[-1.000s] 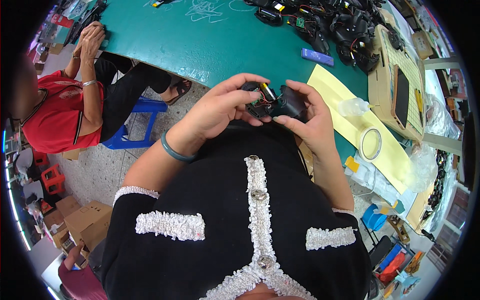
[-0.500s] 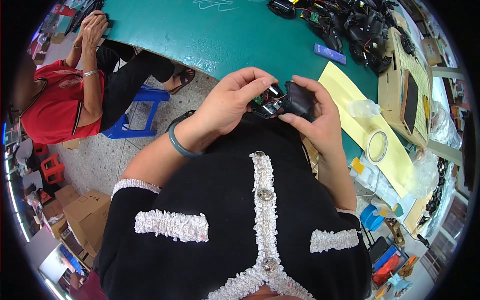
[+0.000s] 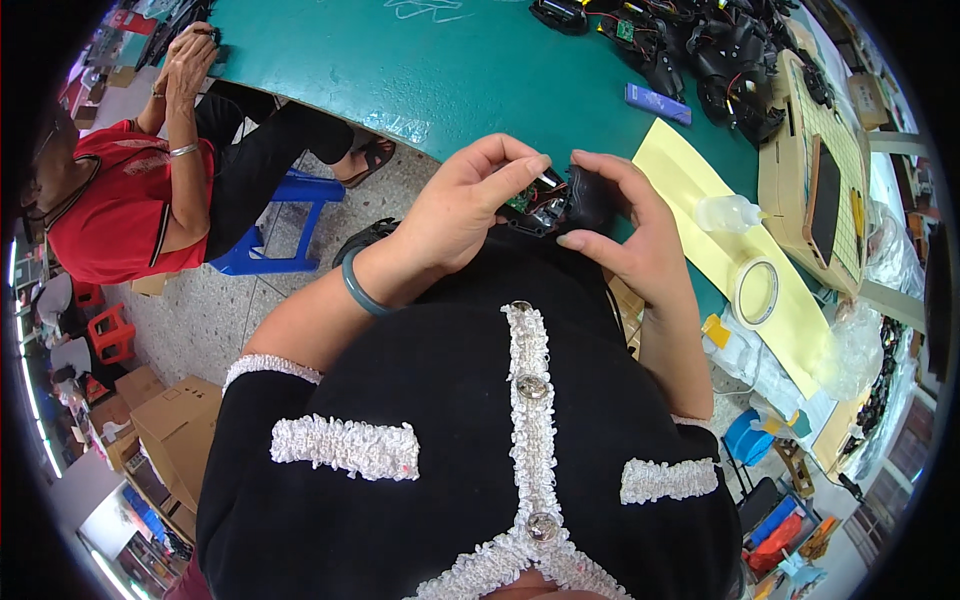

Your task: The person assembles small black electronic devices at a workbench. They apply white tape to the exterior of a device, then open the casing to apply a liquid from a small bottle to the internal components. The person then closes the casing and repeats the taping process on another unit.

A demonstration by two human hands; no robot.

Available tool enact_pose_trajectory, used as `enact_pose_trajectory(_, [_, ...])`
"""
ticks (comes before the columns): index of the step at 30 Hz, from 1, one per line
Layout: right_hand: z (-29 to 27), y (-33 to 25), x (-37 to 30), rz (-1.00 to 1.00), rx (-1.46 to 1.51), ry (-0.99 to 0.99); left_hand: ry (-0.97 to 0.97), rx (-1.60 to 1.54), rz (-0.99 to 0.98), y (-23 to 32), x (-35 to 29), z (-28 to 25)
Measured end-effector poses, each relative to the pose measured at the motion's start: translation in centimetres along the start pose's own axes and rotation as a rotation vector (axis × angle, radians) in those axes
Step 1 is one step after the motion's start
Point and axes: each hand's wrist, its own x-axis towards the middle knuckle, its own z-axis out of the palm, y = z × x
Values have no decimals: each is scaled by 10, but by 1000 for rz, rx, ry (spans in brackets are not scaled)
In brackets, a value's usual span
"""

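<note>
Above the table's near edge, my left hand (image 3: 465,203) pinches the open side of a small black plastic device (image 3: 543,215) between thumb and fingers. A green circuit board (image 3: 519,202), thin red wires and a shiny silvery part show inside it. My right hand (image 3: 640,225) is closed round a rounded black shell (image 3: 591,199) at the device's right side. The two black parts meet or nearly touch; whether they are fastened together, I cannot tell. My fingers hide some of both.
On the green table (image 3: 400,75) lie a pile of black housings with wires (image 3: 735,60), a purple box (image 3: 658,104), yellow paper (image 3: 690,180), a clear bottle (image 3: 728,214) and a tape roll (image 3: 755,293). A co-worker in red (image 3: 120,210) sits on a blue stool (image 3: 300,215) at left.
The black shell in my right hand has turned slightly, and that hand's fingertips have shifted a little left. My left hand has stayed nearly in place.
</note>
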Motion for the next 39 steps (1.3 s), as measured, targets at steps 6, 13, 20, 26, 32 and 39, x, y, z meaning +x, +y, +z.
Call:
enact_pose_trajectory(6, [6, 3, 7, -185, -180, 75, 10, -67, -98, 8, -1, 5])
enact_pose_trajectory(13, [5, -1, 16, -249, -185, -178, -274, 266, -426, 32, -12, -25])
enact_pose_trajectory(20, [-1, -16, 26, -215, -300, -172, -253, 125, -418, 30, -10, -22])
enact_pose_trajectory(26, [-12, -23, 20, -142, -349, -91, -188, 199, -301, 11, -2, 1])
enact_pose_trajectory(32, [11, -19, 12, -305, -434, 155, 41, 69, 0, 2, 8, 18])
enact_pose_trajectory(39, [36, -24, 9, -640, -436, 24, 49, -412, -76, 13, 22, 16])
